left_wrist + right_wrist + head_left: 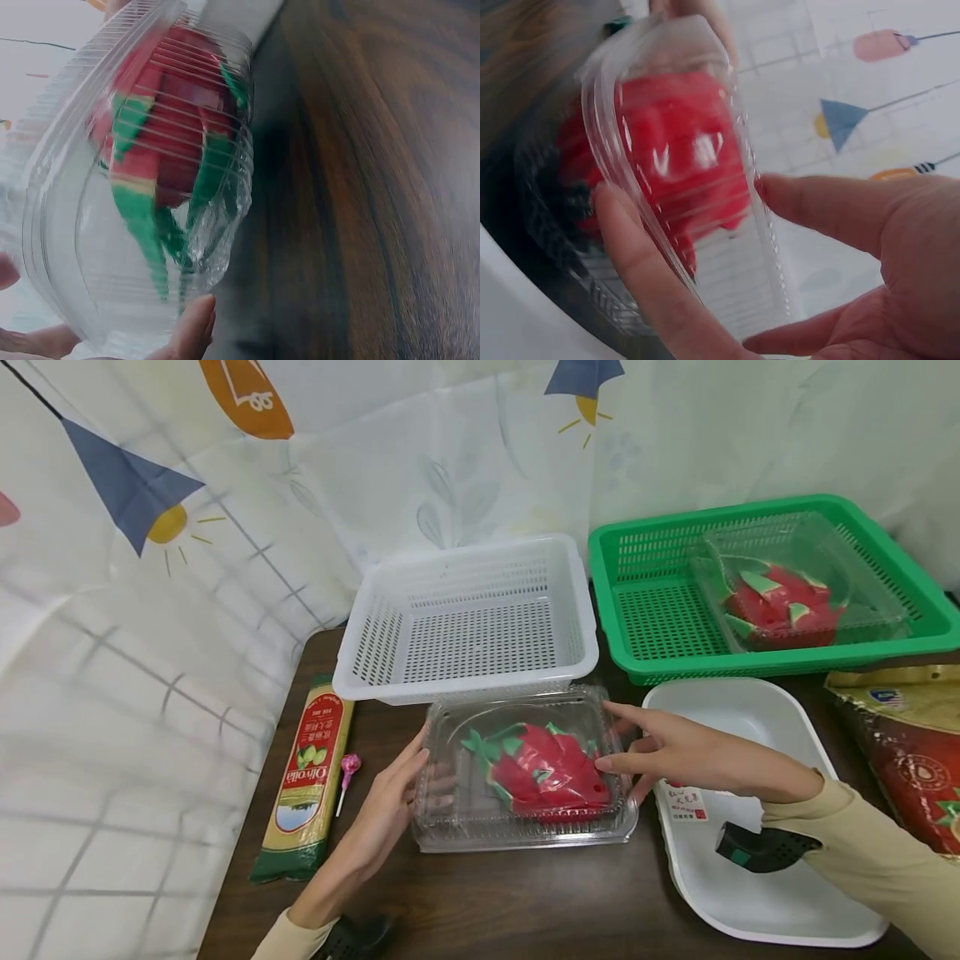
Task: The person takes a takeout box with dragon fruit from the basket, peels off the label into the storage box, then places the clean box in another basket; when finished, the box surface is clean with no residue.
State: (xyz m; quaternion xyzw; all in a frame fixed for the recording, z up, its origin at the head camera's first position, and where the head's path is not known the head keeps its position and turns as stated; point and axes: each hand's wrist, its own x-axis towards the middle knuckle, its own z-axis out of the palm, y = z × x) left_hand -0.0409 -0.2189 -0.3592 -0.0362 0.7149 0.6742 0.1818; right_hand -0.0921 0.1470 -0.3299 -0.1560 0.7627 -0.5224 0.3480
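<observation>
In the head view a clear plastic clamshell box [459, 802] is at the middle of the table, just in front of the white basket. Through its lid shows a red dragon fruit [546, 770] with green scales. My left hand [386, 810] grips the box's left side, some fingers seen through the plastic. On the opposite side my right hand [663, 747] holds the box, its fingers spread along that edge. The left wrist view shows a fingertip at the lower edge of the box [97, 247]. In the right wrist view fingers reach both faces of the box [705, 52].
Behind stands a white basket [468, 693]. A green basket [630, 668] at back right holds another boxed dragon fruit [780, 602]. To the right are a white tray [787, 902] and a brown-red bag [911, 752]. An Olivoila pasta pack [307, 777] and a lollipop [349, 766] lie left.
</observation>
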